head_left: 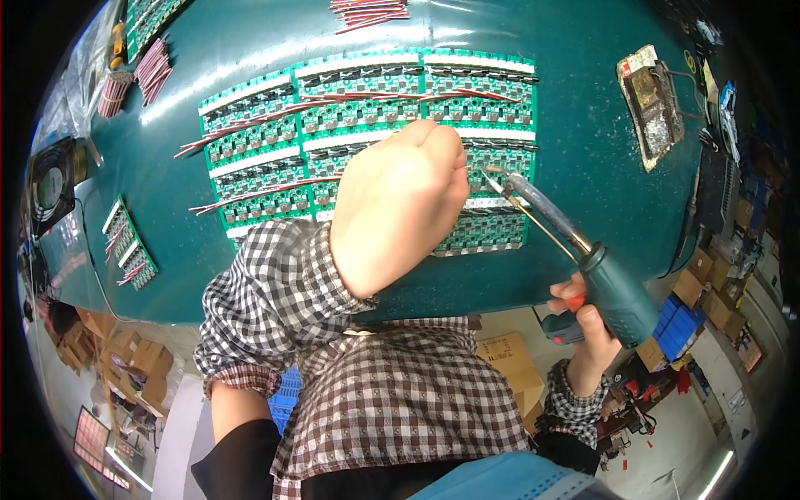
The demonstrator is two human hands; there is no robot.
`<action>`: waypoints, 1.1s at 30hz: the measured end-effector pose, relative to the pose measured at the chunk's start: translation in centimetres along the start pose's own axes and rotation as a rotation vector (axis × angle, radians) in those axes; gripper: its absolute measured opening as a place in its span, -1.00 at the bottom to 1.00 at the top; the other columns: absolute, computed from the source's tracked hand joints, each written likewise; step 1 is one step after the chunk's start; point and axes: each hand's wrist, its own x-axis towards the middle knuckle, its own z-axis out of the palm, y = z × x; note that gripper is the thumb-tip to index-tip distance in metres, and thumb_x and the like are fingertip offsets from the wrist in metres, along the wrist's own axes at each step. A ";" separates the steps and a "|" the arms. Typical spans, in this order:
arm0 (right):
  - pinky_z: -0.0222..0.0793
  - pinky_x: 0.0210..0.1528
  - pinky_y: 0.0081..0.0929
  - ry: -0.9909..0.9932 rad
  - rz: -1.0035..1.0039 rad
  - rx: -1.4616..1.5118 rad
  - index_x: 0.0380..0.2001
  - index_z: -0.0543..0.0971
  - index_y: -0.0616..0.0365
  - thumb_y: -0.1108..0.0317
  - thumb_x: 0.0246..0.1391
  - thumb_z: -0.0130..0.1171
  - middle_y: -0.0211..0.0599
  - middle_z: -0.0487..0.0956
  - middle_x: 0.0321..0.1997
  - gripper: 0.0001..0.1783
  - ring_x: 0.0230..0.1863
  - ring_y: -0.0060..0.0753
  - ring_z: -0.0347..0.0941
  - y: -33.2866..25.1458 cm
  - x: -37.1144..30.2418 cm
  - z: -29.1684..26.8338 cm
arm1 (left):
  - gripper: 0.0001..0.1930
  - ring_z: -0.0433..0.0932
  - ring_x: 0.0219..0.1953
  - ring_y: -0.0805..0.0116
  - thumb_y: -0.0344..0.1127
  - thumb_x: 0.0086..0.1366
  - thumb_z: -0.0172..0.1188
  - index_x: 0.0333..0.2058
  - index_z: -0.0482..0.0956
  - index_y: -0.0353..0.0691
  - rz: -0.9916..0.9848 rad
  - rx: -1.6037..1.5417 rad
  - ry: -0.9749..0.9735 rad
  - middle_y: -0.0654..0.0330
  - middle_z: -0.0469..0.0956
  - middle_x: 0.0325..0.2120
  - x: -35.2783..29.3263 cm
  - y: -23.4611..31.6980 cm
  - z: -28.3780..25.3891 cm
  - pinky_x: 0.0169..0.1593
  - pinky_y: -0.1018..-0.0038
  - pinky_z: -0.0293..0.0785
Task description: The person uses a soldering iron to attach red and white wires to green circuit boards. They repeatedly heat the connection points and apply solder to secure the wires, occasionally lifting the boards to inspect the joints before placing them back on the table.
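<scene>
My right hand [590, 329] grips a green soldering gun [618, 287] with a red trigger. A thin metal tube runs along its shaft to the tip. That tip points left and down at the panels of green circuit boards [483, 239], close to my left hand [400, 204]. My left hand is closed above the middle of the panels, its fingertips hidden beneath it, so what it pinches cannot be made out. Red and black wires [358, 97] lie in rows across the boards. Both forearms wear checked sleeves.
Wire bundles lie at the back [369, 12] and back left [153, 71]. A small board panel with wires [129, 243] rests at the left, near a black fan [54, 187]. On the right sits a solder-stained metal tray [654, 104]. Cardboard boxes [512, 367] stand below the green table.
</scene>
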 end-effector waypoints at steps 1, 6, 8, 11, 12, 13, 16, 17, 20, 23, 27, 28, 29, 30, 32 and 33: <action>0.58 -0.22 -0.36 0.008 0.002 0.003 -0.14 0.51 0.41 0.29 -0.01 0.30 -0.10 0.57 -0.29 -0.56 -0.24 -0.18 0.56 0.0 0.0 0.0 | -0.90 0.52 -0.51 0.04 -0.53 -0.05 0.18 -0.52 0.43 -0.28 0.009 -0.002 0.005 0.05 0.48 -0.57 0.0 0.0 0.0 -0.46 0.27 0.48; 0.57 -0.35 -0.37 0.027 -0.045 -0.086 -0.12 0.45 0.51 0.14 -0.01 0.28 -0.16 0.54 -0.44 -0.41 -0.37 -0.22 0.54 0.4 0.0 0.2 | -0.88 0.52 -0.51 0.04 -0.53 -0.06 0.18 -0.52 0.42 -0.27 0.004 -0.001 0.011 0.05 0.47 -0.57 -0.1 0.0 0.2 -0.46 0.27 0.48; 0.55 -0.34 -0.36 0.016 -0.057 -0.119 -0.13 0.45 0.52 0.16 -0.01 0.28 -0.17 0.53 -0.46 -0.42 -0.39 -0.24 0.53 0.8 -0.1 -0.2 | -0.88 0.51 -0.51 0.05 -0.53 -0.06 0.18 -0.52 0.41 -0.27 0.004 -0.003 0.016 0.06 0.47 -0.57 -0.1 0.0 0.2 -0.46 0.27 0.47; 0.42 -0.12 -0.24 0.012 -0.035 -0.081 -0.20 0.51 0.44 0.27 -0.04 0.30 -0.17 0.55 -0.46 -0.56 -0.36 -0.24 0.53 0.5 -0.1 0.0 | -0.87 0.51 -0.51 0.05 -0.54 -0.07 0.18 -0.53 0.41 -0.26 -0.001 -0.022 0.015 0.06 0.47 -0.57 0.0 0.0 0.3 -0.47 0.27 0.47; 0.36 -0.01 -0.19 0.013 -0.021 -0.054 -0.23 0.54 0.41 0.32 -0.05 0.30 -0.18 0.57 -0.46 -0.62 -0.34 -0.24 0.53 0.4 -0.2 0.1 | -0.87 0.51 -0.51 0.05 -0.54 -0.07 0.18 -0.53 0.41 -0.26 -0.002 -0.034 0.008 0.06 0.47 -0.57 0.0 -0.1 0.2 -0.47 0.27 0.46; 0.42 -0.12 -0.25 0.013 -0.035 -0.088 -0.20 0.51 0.45 0.27 -0.04 0.29 -0.17 0.55 -0.46 -0.56 -0.36 -0.24 0.53 0.5 -0.2 0.0 | -0.87 0.51 -0.51 0.05 -0.54 -0.07 0.18 -0.53 0.40 -0.26 -0.002 -0.047 0.001 0.07 0.47 -0.57 0.1 -0.2 0.2 -0.47 0.27 0.46; 0.54 -0.33 -0.36 0.006 -0.066 -0.147 -0.13 0.45 0.53 0.17 -0.01 0.26 -0.17 0.52 -0.48 -0.43 -0.40 -0.24 0.52 0.7 -0.1 -0.1 | -0.87 0.51 -0.51 0.05 -0.53 -0.06 0.19 -0.53 0.40 -0.26 0.009 -0.050 0.003 0.07 0.46 -0.58 0.1 -0.3 0.3 -0.48 0.27 0.45; 0.54 -0.33 -0.36 -0.004 -0.068 -0.141 -0.13 0.45 0.53 0.16 -0.01 0.26 -0.17 0.52 -0.48 -0.43 -0.40 -0.24 0.52 0.7 0.0 0.0 | -0.87 0.51 -0.51 0.06 -0.53 -0.06 0.19 -0.53 0.40 -0.25 0.003 -0.043 0.014 0.07 0.46 -0.58 0.1 -0.2 0.3 -0.48 0.27 0.45; 0.54 -0.34 -0.36 -0.018 -0.073 -0.133 -0.13 0.45 0.53 0.17 -0.01 0.26 -0.17 0.52 -0.48 -0.43 -0.40 -0.24 0.52 0.5 0.2 0.1 | -0.87 0.51 -0.52 0.14 -0.53 -0.05 0.20 -0.52 0.42 -0.25 -0.017 -0.010 0.043 0.11 0.46 -0.58 -0.1 0.1 0.4 -0.48 0.32 0.45; 0.53 -0.34 -0.36 -0.012 -0.075 -0.158 -0.13 0.45 0.53 0.17 -0.01 0.26 -0.17 0.52 -0.48 -0.43 -0.41 -0.25 0.51 0.7 0.1 -0.2 | -0.87 0.52 -0.54 0.29 -0.54 -0.03 0.23 -0.50 0.46 -0.23 -0.044 0.047 0.057 0.19 0.47 -0.58 -0.4 0.3 0.7 -0.47 0.44 0.44; 0.51 -0.34 -0.36 0.009 -0.061 -0.134 -0.14 0.46 0.51 0.17 -0.02 0.26 -0.19 0.51 -0.48 -0.44 -0.42 -0.27 0.50 0.6 0.0 0.2 | -0.87 0.51 -0.56 0.31 -0.54 -0.02 0.24 -0.50 0.46 -0.23 -0.074 0.082 0.058 0.20 0.46 -0.57 -0.6 0.5 1.0 -0.49 0.45 0.43; 0.48 -0.27 -0.32 0.013 -0.060 -0.114 -0.18 0.48 0.48 0.23 -0.02 0.27 -0.18 0.53 -0.48 -0.52 -0.41 -0.26 0.50 0.5 0.0 0.3 | -0.86 0.51 -0.56 0.32 -0.54 -0.02 0.24 -0.49 0.46 -0.23 -0.081 0.084 0.060 0.21 0.46 -0.57 -0.6 0.5 1.0 -0.49 0.45 0.43; 0.44 -0.20 -0.28 0.016 -0.059 -0.092 -0.22 0.51 0.45 0.29 -0.03 0.28 -0.17 0.54 -0.48 -0.59 -0.39 -0.25 0.50 0.3 0.0 0.4 | -0.86 0.50 -0.57 0.32 -0.53 -0.02 0.25 -0.49 0.46 -0.23 -0.072 0.085 0.062 0.21 0.46 -0.58 -0.6 0.5 1.0 -0.49 0.46 0.42; 0.40 -0.13 -0.24 0.019 -0.058 -0.071 -0.27 0.54 0.42 0.35 -0.03 0.28 -0.16 0.56 -0.48 -0.66 -0.38 -0.25 0.50 0.3 0.0 0.5 | -0.86 0.50 -0.58 0.33 -0.53 -0.02 0.25 -0.49 0.46 -0.23 -0.064 0.086 0.064 0.21 0.46 -0.58 -0.6 0.4 1.1 -0.50 0.46 0.42; 0.47 -0.25 -0.31 0.026 -0.052 -0.119 -0.18 0.49 0.46 0.23 -0.03 0.27 -0.18 0.52 -0.48 -0.52 -0.40 -0.27 0.49 0.4 0.0 0.6 | -0.86 0.49 -0.59 0.33 -0.53 -0.02 0.25 -0.49 0.46 -0.23 -0.054 0.087 0.067 0.22 0.46 -0.58 -0.6 0.4 1.1 -0.51 0.46 0.41; 0.50 -0.32 -0.35 0.029 -0.049 -0.143 -0.14 0.46 0.48 0.18 -0.03 0.26 -0.20 0.50 -0.48 -0.45 -0.42 -0.27 0.49 0.5 0.0 0.6 | -0.86 0.49 -0.59 0.34 -0.53 -0.02 0.25 -0.49 0.46 -0.23 -0.053 0.087 0.068 0.22 0.45 -0.58 -0.6 0.4 1.1 -0.51 0.46 0.41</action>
